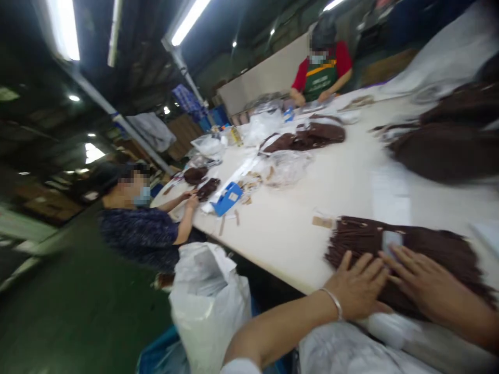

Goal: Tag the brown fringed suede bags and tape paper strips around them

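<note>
My left hand point(356, 284) lies flat, fingers stretched out, on a bundle of dark brown strips point(436, 248) near the front edge of a long white table point(296, 223). My right hand point(424, 283) rests beside it on the same bundle, fingers extended towards a small white label point(391, 240) on top. A silver bangle point(334, 302) circles my left wrist. Neither hand grips anything.
A white plastic bag point(208, 301) stands below the table edge. A seated person point(140, 215) at the left handles brown pieces; another in a green apron point(322, 72) works at the far end. A blue box point(228, 198), clear bags and more brown piles point(307, 137) lie on the table.
</note>
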{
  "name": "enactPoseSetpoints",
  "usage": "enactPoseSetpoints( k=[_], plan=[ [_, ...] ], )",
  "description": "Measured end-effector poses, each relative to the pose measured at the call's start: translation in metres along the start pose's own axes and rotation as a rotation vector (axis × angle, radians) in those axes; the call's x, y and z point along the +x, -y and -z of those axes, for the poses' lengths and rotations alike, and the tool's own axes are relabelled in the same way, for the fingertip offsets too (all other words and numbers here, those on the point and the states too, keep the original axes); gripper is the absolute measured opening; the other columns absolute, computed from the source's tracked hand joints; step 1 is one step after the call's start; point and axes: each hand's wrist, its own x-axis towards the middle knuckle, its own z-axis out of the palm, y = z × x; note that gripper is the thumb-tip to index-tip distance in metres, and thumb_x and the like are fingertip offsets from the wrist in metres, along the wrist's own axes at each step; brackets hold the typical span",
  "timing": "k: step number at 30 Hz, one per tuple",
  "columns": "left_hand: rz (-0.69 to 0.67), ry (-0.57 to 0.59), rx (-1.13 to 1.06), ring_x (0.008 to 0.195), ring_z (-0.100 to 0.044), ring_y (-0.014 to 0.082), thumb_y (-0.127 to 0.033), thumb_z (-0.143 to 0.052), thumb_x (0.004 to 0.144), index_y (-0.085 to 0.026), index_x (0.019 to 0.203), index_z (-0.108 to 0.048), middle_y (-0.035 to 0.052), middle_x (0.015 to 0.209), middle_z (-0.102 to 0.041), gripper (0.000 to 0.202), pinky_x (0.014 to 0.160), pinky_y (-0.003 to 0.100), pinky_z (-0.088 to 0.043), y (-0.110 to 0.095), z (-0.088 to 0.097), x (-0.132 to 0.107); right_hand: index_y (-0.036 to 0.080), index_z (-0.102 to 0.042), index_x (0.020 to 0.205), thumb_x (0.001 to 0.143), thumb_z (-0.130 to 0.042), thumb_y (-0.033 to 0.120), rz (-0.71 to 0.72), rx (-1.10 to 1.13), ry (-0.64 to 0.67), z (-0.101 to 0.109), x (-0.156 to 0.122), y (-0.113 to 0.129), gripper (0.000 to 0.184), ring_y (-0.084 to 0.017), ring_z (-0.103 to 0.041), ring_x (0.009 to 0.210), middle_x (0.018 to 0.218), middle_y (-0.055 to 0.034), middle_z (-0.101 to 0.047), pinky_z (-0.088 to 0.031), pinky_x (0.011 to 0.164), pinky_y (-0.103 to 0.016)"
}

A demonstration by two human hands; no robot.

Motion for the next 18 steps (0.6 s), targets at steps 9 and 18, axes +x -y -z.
enactPoseSetpoints(
  k=[9, 18],
  plan=[
    [0.246, -0.206, -0.301, 0.144, -0.036, 0.0226, -0.015, -0.035, 0.095, -0.020, 0.149, -0.035, 0.0081, 0.156, -0.038, 0.055, 0.116, 0.045, -0.040, 0.045, -0.043, -0.060, 0.011, -0.041, 0.147, 0.088, -0.057, 0.026, 0.005, 0.005, 0.311, -0.024, 0.072, 0.095, 0.063, -0.027, -0.038, 0.141, 0.152, -0.0188, -0.042, -0.038, 0.113, -0.047],
    [0.193, 0.029, -0.443, 0.143, -0.037, 0.0251, -0.031, -0.043, 0.097, -0.018, 0.148, -0.039, 0.0114, 0.156, -0.038, 0.053, 0.119, 0.047, -0.034, 0.063, -0.015, -0.056, 0.006, -0.059, 0.115, 0.075, -0.075, 0.036, -0.854, -0.269, 0.313, 0.050, 0.087, -0.013, 0.053, -0.044, -0.060, 0.110, 0.114, -0.0292, -0.063, -0.049, 0.085, -0.059]
  ],
)
